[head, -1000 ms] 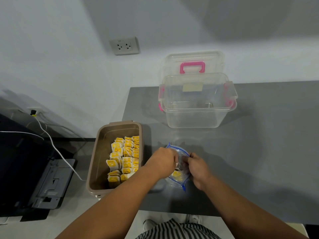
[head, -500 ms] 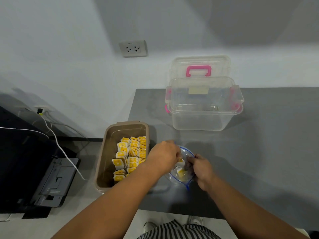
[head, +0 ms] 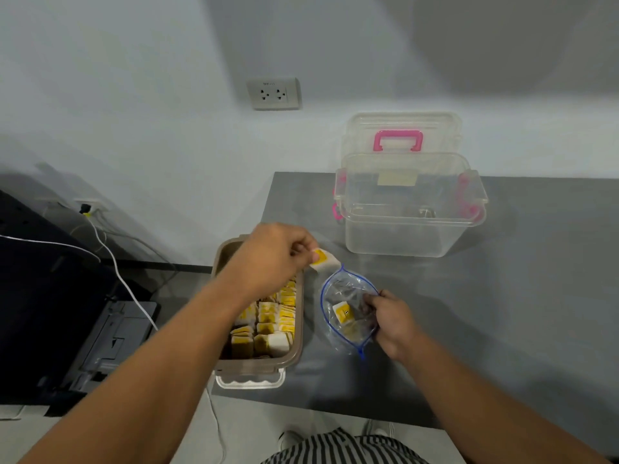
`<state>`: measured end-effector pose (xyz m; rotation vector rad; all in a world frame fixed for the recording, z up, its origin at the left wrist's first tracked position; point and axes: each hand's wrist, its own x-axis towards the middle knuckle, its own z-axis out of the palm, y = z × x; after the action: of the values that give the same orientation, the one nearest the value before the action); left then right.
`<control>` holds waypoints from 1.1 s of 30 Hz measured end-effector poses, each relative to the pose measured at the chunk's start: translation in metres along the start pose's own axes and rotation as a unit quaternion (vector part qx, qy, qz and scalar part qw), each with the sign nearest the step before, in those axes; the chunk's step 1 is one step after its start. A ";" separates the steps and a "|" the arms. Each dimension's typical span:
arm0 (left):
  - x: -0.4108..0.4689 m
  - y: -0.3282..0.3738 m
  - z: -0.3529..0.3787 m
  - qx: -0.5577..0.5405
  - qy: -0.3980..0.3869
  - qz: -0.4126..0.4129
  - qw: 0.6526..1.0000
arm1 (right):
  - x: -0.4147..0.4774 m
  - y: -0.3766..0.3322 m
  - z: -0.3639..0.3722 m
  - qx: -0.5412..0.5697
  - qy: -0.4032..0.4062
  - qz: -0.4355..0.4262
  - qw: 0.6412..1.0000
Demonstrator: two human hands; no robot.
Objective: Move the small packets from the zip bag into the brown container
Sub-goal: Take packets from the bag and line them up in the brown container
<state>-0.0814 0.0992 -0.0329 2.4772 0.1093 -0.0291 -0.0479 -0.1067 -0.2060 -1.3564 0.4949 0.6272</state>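
**One packet held above the container's edge**

A yellow-and-white packet (head: 323, 261) is pinched in the fingertips of the left hand (head: 271, 259), above the far right corner of the brown container (head: 299, 333). The zip bag (head: 348, 289) is gripped at its open mouth by the right hand (head: 392, 321); a bagged packet (head: 343, 312) is seen inside. Rows of stored packets (head: 268, 326) are stood in the container, just left of the bag on the grey table (head: 502, 313).
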 end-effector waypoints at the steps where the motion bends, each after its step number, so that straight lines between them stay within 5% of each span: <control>1: 0.000 -0.005 -0.009 -0.003 0.011 -0.004 1.000 | 0.000 0.000 0.001 0.003 0.001 0.002 1.000; 6: -0.001 -0.038 -0.039 0.079 0.008 -0.008 0.997 | -0.002 0.003 0.003 -0.003 0.009 0.006 1.000; 16: 0.014 -0.090 0.000 0.282 -0.130 -0.066 0.948 | -0.006 0.011 0.003 -0.007 0.019 0.014 1.000; 33: 0.024 -0.107 0.023 0.274 -0.336 -0.072 0.898 | -0.010 0.008 0.003 0.000 0.040 0.014 0.999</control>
<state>-0.0670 0.1706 -0.1182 2.8409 -0.0221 -1.1063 -0.0606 -0.1044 -0.2044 -1.3804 0.5793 0.5974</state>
